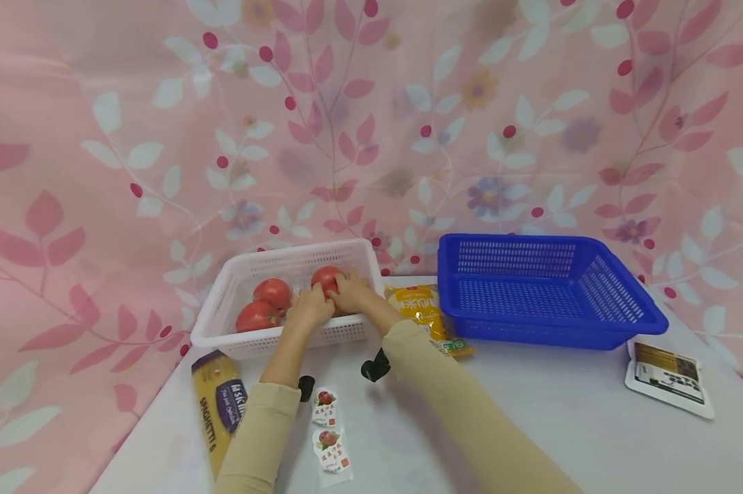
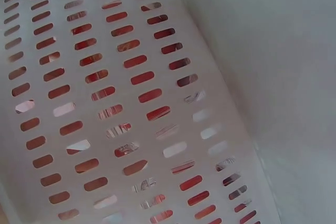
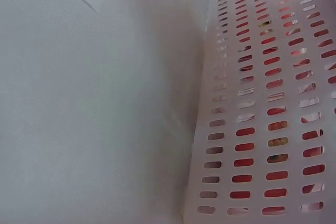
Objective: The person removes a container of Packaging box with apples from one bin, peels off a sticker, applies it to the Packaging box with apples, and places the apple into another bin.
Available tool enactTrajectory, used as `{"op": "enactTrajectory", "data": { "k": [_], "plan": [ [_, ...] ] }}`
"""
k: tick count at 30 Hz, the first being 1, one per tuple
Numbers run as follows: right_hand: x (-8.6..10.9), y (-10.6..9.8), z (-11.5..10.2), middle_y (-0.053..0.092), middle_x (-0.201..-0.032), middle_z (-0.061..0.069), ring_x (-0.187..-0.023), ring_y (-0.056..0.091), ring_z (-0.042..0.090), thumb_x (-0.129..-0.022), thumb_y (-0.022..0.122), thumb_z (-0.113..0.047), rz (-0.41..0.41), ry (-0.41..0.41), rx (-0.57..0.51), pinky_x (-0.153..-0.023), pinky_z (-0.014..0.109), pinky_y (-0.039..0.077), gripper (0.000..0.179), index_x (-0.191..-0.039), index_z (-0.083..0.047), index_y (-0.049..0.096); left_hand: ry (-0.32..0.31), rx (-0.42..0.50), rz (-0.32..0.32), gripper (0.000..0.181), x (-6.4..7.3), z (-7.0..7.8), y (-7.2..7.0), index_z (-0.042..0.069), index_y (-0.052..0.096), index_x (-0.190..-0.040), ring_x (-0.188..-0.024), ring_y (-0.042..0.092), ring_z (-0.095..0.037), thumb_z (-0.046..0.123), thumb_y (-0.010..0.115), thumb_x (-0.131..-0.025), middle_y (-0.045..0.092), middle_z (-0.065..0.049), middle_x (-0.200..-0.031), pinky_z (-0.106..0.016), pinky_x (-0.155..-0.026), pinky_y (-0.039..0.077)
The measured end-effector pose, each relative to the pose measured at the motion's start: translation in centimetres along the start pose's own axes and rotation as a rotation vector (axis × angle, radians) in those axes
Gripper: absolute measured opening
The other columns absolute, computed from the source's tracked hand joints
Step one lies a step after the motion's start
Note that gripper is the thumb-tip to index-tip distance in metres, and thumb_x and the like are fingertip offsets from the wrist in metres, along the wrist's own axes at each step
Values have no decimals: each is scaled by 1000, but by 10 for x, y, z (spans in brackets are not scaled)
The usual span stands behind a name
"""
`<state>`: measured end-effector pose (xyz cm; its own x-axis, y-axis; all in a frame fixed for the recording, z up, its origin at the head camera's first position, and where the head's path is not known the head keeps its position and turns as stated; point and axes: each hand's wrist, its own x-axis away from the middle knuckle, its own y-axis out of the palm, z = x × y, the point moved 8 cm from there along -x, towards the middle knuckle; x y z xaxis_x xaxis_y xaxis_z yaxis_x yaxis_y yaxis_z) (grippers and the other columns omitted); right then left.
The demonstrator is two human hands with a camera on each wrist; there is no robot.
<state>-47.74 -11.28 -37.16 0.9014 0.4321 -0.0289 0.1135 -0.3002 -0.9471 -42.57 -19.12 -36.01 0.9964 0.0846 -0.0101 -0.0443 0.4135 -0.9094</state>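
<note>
- white plastic basket [image 1: 297, 257] at the back left corner of the bench [image 1: 501, 412], holding the tomatoes
- red tomato [image 1: 326, 277] in the basket's right half, between both hands
- right hand [image 1: 354, 295] clamped on that tomato, fingers bent over its right side
- left hand [image 1: 312, 306] against the same tomato's front left; its fingertips are hidden, so i cannot tell whether they grip
- two more tomatoes [image 1: 272, 292] in the basket's left half
- blue basket [image 1: 550, 334] along the back edge, right of the white one
- yellow packet [image 1: 416, 306] between the baskets
- spaghetti pack [image 1: 219, 398] by the left edge
- sticker strip [image 1: 331, 439] in front of the white basket
- flat packaged tray [image 1: 667, 377] near the right edge
</note>
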Motion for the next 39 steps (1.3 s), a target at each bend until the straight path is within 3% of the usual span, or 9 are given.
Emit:
{"op": "enactTrajectory", "data": {
  "k": [5,9,16,24,28,33,36,39],
  "plan": [
    [3,4,-1,24,-144,18,-125,33,37,-99,30,-38,-56,2,-1,-103,48,25,53,-145,-10,26,40,37,-26,52,-8,-1,-1,-9,38,-130,-116,39,-50,22,42,-89,44,-33,-125,-60,-92,33],
    [4,5,-2,24,-145,15,-131,27,30,-100,29,-37,-86,-14,-5,-107,48,19,54,-146,-10,21,51,59,-31,53,-13,-2,-1,-9,35,-132,-121,36,-47,23,42,-90,43,-32,-128,-58,-97,30],
    [3,8,-2,14,-150,16,-135,20,32,-99,29,-38,-96,-17,-22,-108,49,15,55,-147,-12,18,17,101,-83,63,-16,-12,0,-6,23,-141,-130,20,-46,33,40,-95,28,-30,-140,-59,-101,21],
    [3,3,-1,18,-149,17,-137,15,29,-98,37,-31,-59,-49,-105,-107,53,11,53,-145,-9,25,77,214,-181,67,-15,-11,5,-6,12,-143,-135,-1,-43,27,45,-95,10,-27,-148,-58,-105,8],
    [2,3,-1,18,-149,18,-136,17,32,-98,39,-33,-59,-56,-104,-107,54,12,53,-144,-10,27,124,231,-167,65,-16,-10,5,-9,16,-141,-134,6,-43,21,48,-94,10,-31,-146,-54,-106,12],
    [1,6,1,19,-149,17,-133,21,35,-97,40,-34,-52,-52,-130,-106,54,14,53,-144,-11,29,152,234,-104,59,-15,-9,1,-12,26,-137,-131,20,-44,16,52,-92,20,-34,-142,-53,-105,20],
    [0,3,1,20,-148,17,-133,22,35,-97,41,-32,-34,-58,-145,-106,54,16,51,-143,-11,31,127,232,-47,57,-16,-11,-3,-11,34,-135,-119,38,-41,17,57,-90,39,-31,-130,-50,-98,32],
    [-1,-1,0,22,-148,16,-131,24,36,-96,42,-32,-22,-61,-154,-105,54,19,50,-142,-12,33,79,242,16,56,-16,-15,-10,-7,42,-132,-108,45,-36,20,62,-88,51,-25,-118,-48,-91,38]
  ]
}}
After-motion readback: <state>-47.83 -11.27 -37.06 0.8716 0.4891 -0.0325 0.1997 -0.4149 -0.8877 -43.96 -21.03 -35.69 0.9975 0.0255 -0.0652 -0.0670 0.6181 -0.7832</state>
